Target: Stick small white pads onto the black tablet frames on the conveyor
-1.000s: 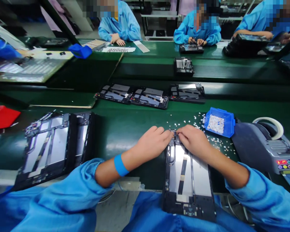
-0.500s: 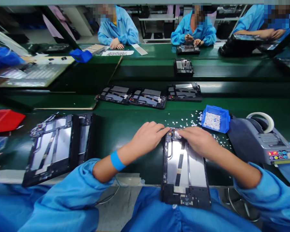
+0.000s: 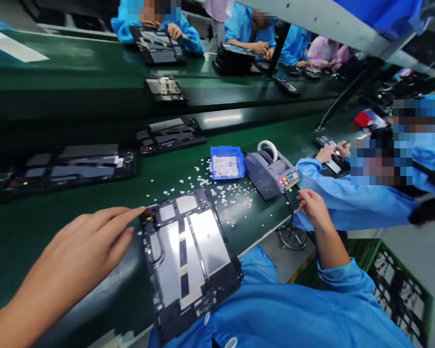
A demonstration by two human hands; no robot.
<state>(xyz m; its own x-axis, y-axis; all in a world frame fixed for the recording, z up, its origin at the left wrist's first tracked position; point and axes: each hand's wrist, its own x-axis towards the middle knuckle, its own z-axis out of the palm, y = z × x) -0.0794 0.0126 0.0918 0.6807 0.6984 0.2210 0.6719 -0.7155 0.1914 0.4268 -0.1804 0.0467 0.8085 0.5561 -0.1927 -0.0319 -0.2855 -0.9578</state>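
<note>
An opened tablet [image 3: 192, 241] with bare inner parts lies tilted at the bench's near edge, partly over my lap. My left hand [image 3: 90, 237] is beside its upper left corner, index finger stretched out and the tip touching that corner near a small red and orange part. This hand holds nothing. My right hand [image 3: 313, 208] is raised just in front of the grey tape dispenser [image 3: 271, 169], fingers curled and thumb and forefinger close together. Whatever may be between those fingertips is too small to make out. A roll of white tape [image 3: 267, 150] sits on the dispenser.
A blue bin [image 3: 227, 163] of small white pieces stands left of the dispenser, with loose pieces [image 3: 221, 191] scattered around it. More opened tablets [image 3: 170, 135] lie farther back. A co-worker's blue sleeve [image 3: 322, 188] is close on the right. A green crate [image 3: 402, 285] stands below.
My right hand has left the tablet's top edge and moved right to the dispenser. My left fingertip stays at the tablet's corner. The view has swung right and the tablet appears more tilted.
</note>
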